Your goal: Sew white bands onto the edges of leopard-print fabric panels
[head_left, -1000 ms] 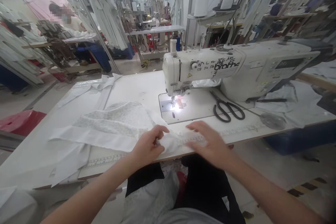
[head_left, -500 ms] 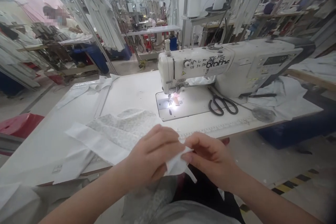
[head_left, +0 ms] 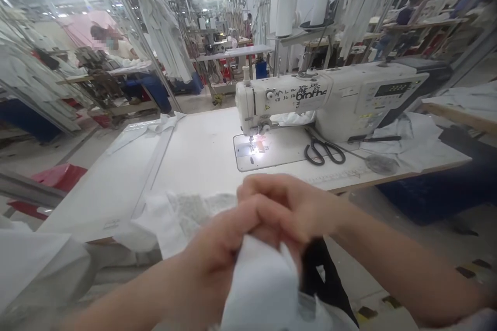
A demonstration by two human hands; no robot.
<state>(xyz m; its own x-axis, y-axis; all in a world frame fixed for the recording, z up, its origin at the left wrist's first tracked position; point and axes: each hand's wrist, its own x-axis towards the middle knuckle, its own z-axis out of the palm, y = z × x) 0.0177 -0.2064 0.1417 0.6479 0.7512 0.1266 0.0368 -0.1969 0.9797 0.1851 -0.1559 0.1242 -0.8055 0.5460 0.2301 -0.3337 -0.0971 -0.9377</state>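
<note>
My left hand [head_left: 217, 258] and right hand [head_left: 298, 212] meet low in the frame's centre, both pinched on the white cloth [head_left: 260, 284], which trails left onto the table [head_left: 194, 150]. Sewing machine [head_left: 330, 101] and scissors [head_left: 324, 151] sit upper right.

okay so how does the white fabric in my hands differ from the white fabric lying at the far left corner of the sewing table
The white fabric in your hands is lifted off the table, bunched and gripped by your left hand and right hand; the far-corner fabric lies flat and untouched. The held piece joins a patterned, lace-like part at the near edge; the far piece looks plain. Both are white.
</note>
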